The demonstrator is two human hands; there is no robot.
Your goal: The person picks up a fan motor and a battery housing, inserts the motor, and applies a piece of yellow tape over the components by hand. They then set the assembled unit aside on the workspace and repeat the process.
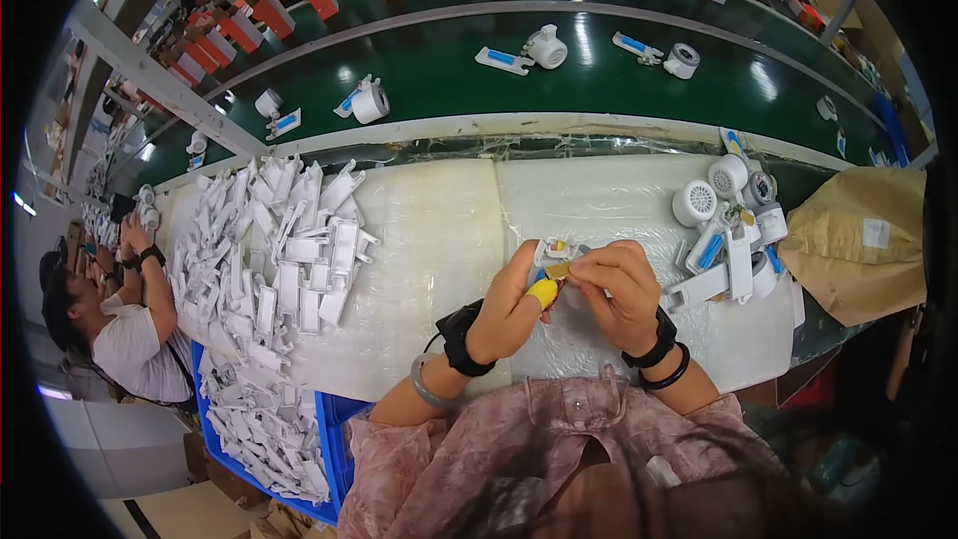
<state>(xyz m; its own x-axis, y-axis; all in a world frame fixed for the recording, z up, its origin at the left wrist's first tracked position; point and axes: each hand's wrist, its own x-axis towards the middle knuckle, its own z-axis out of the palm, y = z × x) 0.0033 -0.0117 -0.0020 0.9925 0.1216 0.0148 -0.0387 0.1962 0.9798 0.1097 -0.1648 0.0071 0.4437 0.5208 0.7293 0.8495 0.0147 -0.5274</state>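
Observation:
Both hands meet over the middle of the worktable. My left hand (507, 311) is closed around a small white plastic part (551, 251), of which only the far end shows clearly, with a bit of blue beside it. A yellow covering (544, 292) sits at the tip of my left thumb. Fingers of my right hand (621, 289) are pinched together against a small brownish-gold flat piece (559, 269) at the near side of the white part. The fingers hide most of what lies between the hands.
White plastic shells (289, 250) are heaped on the left, above a blue bin (337, 439) of more. Round white units with blue pieces (726, 175) cluster right, beside a brown paper bag (853, 250). Beyond, similar units lie on a green conveyor (429, 65). A co-worker (130, 329) works at far left.

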